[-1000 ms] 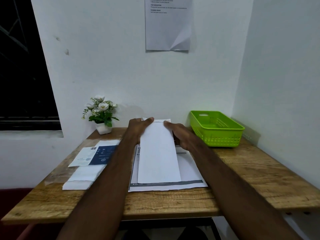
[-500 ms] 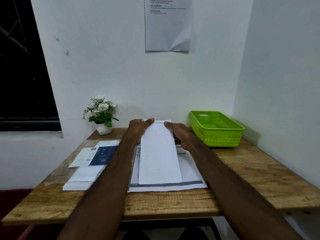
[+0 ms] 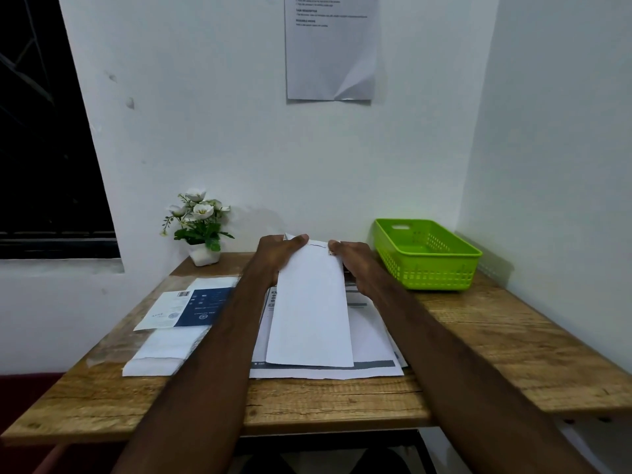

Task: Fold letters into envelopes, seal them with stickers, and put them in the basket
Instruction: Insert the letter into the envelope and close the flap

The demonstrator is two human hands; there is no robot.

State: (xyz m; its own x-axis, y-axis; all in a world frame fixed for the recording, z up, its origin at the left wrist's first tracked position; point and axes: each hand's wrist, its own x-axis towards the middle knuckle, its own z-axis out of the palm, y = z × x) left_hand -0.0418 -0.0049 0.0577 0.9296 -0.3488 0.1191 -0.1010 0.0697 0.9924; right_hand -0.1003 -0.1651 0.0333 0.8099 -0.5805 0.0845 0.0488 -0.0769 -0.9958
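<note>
A long white envelope (image 3: 311,313) lies lengthwise on a stack of printed letters (image 3: 372,350) in the middle of the wooden table (image 3: 513,354). My left hand (image 3: 277,256) pinches the envelope's far left corner, thumb on top. My right hand (image 3: 352,261) holds the far right corner the same way. A bit of paper shows at the far opening between the hands. The green basket (image 3: 424,254) stands at the back right, with nothing visible inside. The rest of the far end is hidden by my hands.
A pile of white envelopes (image 3: 164,350) with a blue-and-white card (image 3: 191,307) on top lies at the left. A small white pot of flowers (image 3: 201,230) stands at the back left. A printed sheet (image 3: 331,46) hangs on the wall.
Almost nothing: both hands stay at the envelope's far end, and the envelope has shifted only slightly.
</note>
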